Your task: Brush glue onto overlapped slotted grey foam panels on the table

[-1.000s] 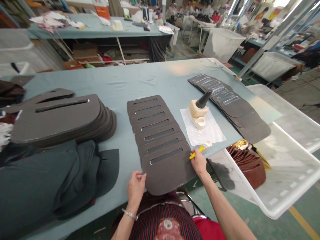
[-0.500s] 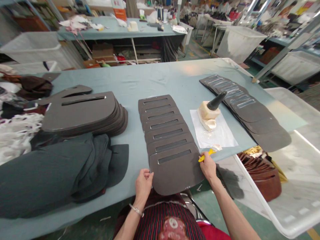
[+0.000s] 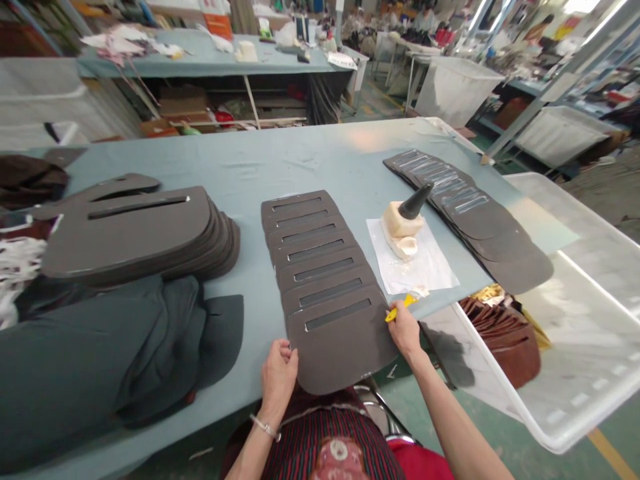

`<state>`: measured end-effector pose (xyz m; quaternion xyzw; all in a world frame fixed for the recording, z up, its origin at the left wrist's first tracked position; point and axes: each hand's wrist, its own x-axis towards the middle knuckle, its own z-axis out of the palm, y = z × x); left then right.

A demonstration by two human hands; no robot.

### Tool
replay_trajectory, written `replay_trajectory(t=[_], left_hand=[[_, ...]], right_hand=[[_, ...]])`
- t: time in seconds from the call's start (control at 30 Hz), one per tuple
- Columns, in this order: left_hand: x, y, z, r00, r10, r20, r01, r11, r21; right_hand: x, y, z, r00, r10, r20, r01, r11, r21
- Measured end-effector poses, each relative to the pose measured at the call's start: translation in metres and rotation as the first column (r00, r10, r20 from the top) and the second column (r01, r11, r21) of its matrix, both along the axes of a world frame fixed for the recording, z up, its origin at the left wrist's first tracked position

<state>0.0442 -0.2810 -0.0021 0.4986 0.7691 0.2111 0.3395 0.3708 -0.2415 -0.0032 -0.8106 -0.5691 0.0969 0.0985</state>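
A row of overlapping dark grey panels (image 3: pixel 320 267), each with a long slot, runs away from me on the table. My left hand (image 3: pixel 279 373) is closed at the left edge of the nearest panel (image 3: pixel 345 353); whether its fingertips grip anything is hidden. On the opposite edge, my right hand (image 3: pixel 404 331) holds a yellow-handled brush (image 3: pixel 401 309) whose tip carries whitish paste. Beyond the brush, a cream block-shaped container (image 3: pixel 400 220) with a black cone on top sits on a white sheet (image 3: pixel 435 270), smeared with pale paste.
At left, a thick stack of slotted panels (image 3: pixel 130 233) stands behind folded dark cloth (image 3: pixel 75 367). More overlapping panels (image 3: pixel 500 233) reach past the table's right edge. Below them is a white bin (image 3: pixel 590 373) with brown pieces (image 3: pixel 505 340). Another table (image 3: pixel 200 60) stands behind.
The whole view has shifted slightly, so the table items appear further left. Both hands keep about the same places at the nearest panel, and the brush remains in my right hand.
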Motion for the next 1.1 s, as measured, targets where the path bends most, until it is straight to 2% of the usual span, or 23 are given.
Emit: replay_trajectory(t=[0.3, 0.73, 1.1], left_hand=[[-0.002, 0.002, 0.003, 0.998, 0.018, 0.053, -0.018, 1.000, 0.013], [-0.005, 0.000, -0.001, 0.995, 0.046, 0.092, -0.047, 0.999, 0.009], [-0.008, 0.000, -0.005, 0.999, 0.002, 0.053, -0.003, 1.000, 0.006]], right_hand=[[0.005, -0.013, -0.009, 1.000, -0.008, -0.003, 0.009, 0.999, 0.037], [-0.001, -0.011, -0.006, 0.999, -0.015, 0.050, 0.014, 1.000, 0.024], [-0.002, -0.013, -0.007, 0.999, -0.027, 0.022, 0.026, 0.998, 0.050]])
